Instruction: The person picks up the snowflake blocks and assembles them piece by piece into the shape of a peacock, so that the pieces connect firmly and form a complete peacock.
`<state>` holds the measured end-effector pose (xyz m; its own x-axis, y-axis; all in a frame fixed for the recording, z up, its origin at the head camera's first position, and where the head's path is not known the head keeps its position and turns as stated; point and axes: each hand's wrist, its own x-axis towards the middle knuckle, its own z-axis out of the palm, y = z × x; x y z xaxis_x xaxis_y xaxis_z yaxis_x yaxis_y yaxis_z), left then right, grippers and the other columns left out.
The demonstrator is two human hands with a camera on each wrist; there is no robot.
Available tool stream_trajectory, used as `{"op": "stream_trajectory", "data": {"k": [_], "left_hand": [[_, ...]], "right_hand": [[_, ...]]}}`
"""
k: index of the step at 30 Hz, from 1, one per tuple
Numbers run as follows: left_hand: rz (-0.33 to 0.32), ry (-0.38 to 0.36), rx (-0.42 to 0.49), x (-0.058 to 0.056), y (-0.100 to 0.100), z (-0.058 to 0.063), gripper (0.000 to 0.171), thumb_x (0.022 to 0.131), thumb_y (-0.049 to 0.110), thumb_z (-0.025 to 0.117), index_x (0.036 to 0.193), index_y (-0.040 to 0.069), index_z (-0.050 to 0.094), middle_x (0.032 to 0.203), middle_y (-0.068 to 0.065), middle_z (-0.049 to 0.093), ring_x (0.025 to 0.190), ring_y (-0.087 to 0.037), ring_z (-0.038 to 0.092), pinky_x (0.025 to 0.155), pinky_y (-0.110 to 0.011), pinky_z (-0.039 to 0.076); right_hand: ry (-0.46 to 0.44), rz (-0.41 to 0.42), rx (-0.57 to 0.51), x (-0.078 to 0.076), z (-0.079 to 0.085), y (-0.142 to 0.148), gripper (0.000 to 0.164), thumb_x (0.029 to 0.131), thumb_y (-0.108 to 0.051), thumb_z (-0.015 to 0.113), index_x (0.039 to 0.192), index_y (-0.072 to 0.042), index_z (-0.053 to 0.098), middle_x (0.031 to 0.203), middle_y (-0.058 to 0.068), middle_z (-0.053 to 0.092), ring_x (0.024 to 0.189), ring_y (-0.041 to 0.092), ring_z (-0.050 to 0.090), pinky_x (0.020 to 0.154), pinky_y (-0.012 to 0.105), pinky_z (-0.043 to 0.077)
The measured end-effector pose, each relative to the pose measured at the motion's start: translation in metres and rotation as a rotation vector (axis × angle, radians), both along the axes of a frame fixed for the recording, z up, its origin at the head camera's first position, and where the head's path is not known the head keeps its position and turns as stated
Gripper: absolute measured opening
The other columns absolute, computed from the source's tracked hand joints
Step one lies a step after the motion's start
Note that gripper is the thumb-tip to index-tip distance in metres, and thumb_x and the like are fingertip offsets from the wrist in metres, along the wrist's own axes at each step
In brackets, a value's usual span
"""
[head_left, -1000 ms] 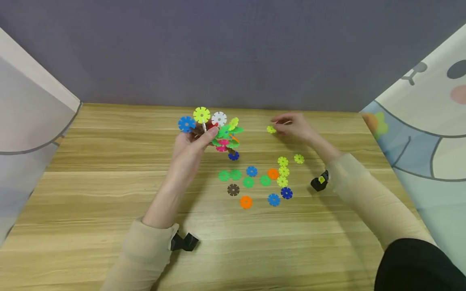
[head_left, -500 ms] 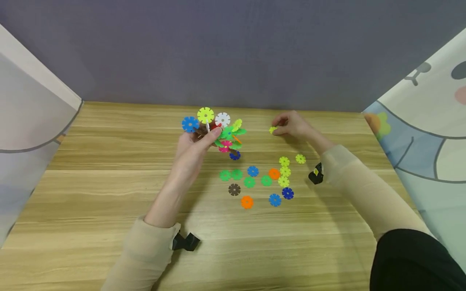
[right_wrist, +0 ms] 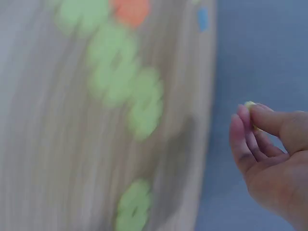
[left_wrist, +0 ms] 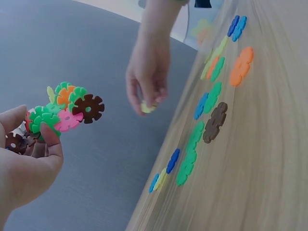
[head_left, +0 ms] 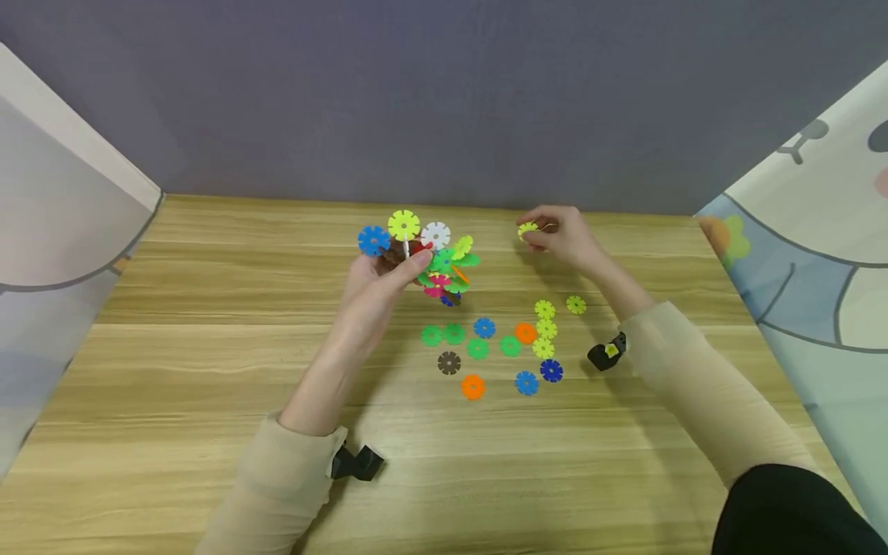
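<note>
My left hand point(head_left: 369, 307) grips a cluster of interlocked plastic snowflake discs point(head_left: 444, 260), thumb across its near side. Blue, yellow and white discs stick up at one end; green, pink and orange ones crowd the other. In the left wrist view a brown disc point(left_wrist: 88, 109) sits at the cluster's tip. To the right, raised over the far part of the table, my right hand point(head_left: 570, 237) pinches a yellow snowflake disc point(head_left: 527, 229) between thumb and fingers. Only a sliver of that disc shows in the right wrist view, at the fingertips point(right_wrist: 250, 104).
Loose discs lie flat on the wooden table point(head_left: 208, 370): several green, yellow and blue ones, two orange, and a brown disc point(head_left: 449, 363). A grey panel point(head_left: 444, 100) rises behind the table's far edge. Cartoon-printed panels point(head_left: 819, 254) flank it.
My right hand has lifted the yellow disc up from near the tabletop and turned it toward the camera. The left hand with the cluster has shifted slightly right in the head view.
</note>
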<state>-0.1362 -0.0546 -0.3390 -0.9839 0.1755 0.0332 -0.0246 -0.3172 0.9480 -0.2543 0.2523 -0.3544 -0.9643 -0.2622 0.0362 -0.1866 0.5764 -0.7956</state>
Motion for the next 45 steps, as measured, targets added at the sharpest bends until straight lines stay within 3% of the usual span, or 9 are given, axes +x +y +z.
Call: {"op": "stream_trajectory", "data": {"k": [3,6,9,16,20,26,30,39,45], "left_hand": [[-0.008,0.01,-0.008,0.001,0.0,0.0,0.02,0.096,0.015,0.069,0.112,0.014,0.057,0.105,0.003,0.058,0.102,-0.015,0.053,0.102,-0.032,0.045],[-0.01,0.004,-0.025,0.002,-0.001,0.0,0.02,0.096,0.016,0.069,0.112,0.015,0.057,0.105,0.003,0.058,0.103,-0.016,0.053,0.104,-0.034,0.045],[-0.015,-0.007,-0.04,0.002,-0.001,0.0,0.021,0.095,0.017,0.07,0.112,0.015,0.058,0.106,0.003,0.059,0.105,-0.016,0.053,0.107,-0.035,0.044],[-0.04,-0.011,-0.077,0.003,0.0,-0.001,0.022,0.094,0.017,0.071,0.109,0.014,0.056,0.104,0.002,0.057,0.103,-0.016,0.052,0.103,-0.035,0.045],[-0.053,-0.008,-0.093,0.005,0.001,0.0,0.025,0.092,0.018,0.072,0.111,0.014,0.057,0.104,0.002,0.059,0.103,-0.017,0.053,0.1,-0.033,0.046],[-0.066,0.015,-0.096,0.007,0.001,0.0,0.025,0.091,0.019,0.072,0.113,0.013,0.063,0.105,0.002,0.066,0.103,-0.017,0.058,0.098,-0.032,0.049],[-0.074,0.02,-0.112,0.008,0.0,0.001,0.026,0.09,0.019,0.073,0.113,0.013,0.064,0.106,0.002,0.067,0.102,-0.017,0.059,0.096,-0.031,0.05],[-0.068,0.048,-0.113,0.006,0.001,0.0,0.024,0.091,0.016,0.071,0.113,0.01,0.064,0.103,0.003,0.066,0.099,-0.017,0.057,0.092,-0.03,0.049],[-0.071,0.051,-0.12,0.007,0.002,0.001,0.024,0.091,0.018,0.07,0.114,0.012,0.064,0.104,0.003,0.066,0.1,-0.017,0.057,0.093,-0.031,0.049]], "right_hand": [[-0.032,-0.011,-0.078,0.014,0.013,-0.008,0.034,0.092,0.001,0.074,0.126,0.001,0.069,0.094,0.008,0.073,0.077,0.013,0.076,0.078,0.035,0.065],[-0.083,-0.03,-0.134,0.029,0.026,-0.016,0.042,0.089,-0.006,0.08,0.13,-0.008,0.07,0.094,0.0,0.077,0.083,0.008,0.076,0.087,0.027,0.062],[-0.103,-0.037,-0.189,0.047,0.037,-0.023,0.046,0.088,-0.013,0.082,0.132,-0.013,0.07,0.093,-0.005,0.079,0.088,0.012,0.077,0.092,0.02,0.058],[0.074,-0.012,-0.241,0.086,0.047,-0.046,0.035,0.086,-0.014,0.085,0.12,-0.011,0.076,0.096,-0.01,0.075,0.085,0.015,0.065,0.074,0.02,0.056],[0.135,0.015,-0.294,0.099,0.047,-0.056,0.033,0.085,-0.009,0.085,0.117,-0.008,0.077,0.098,-0.006,0.072,0.086,0.015,0.064,0.076,0.019,0.058],[0.208,0.089,-0.331,0.107,0.047,-0.068,0.031,0.083,-0.005,0.085,0.114,-0.005,0.076,0.101,-0.006,0.073,0.091,0.018,0.064,0.082,0.022,0.059],[0.213,0.108,-0.329,0.108,0.048,-0.071,0.031,0.083,-0.005,0.085,0.113,-0.005,0.077,0.106,-0.007,0.075,0.096,0.018,0.066,0.087,0.024,0.059],[0.219,0.161,-0.307,0.109,0.048,-0.071,0.028,0.085,-0.003,0.083,0.113,-0.005,0.077,0.111,0.008,0.074,0.096,0.018,0.066,0.087,0.025,0.059],[0.238,0.207,-0.321,0.11,0.048,-0.069,0.03,0.085,0.001,0.081,0.113,-0.002,0.076,0.11,0.005,0.074,0.1,0.018,0.065,0.087,0.025,0.058]]}}
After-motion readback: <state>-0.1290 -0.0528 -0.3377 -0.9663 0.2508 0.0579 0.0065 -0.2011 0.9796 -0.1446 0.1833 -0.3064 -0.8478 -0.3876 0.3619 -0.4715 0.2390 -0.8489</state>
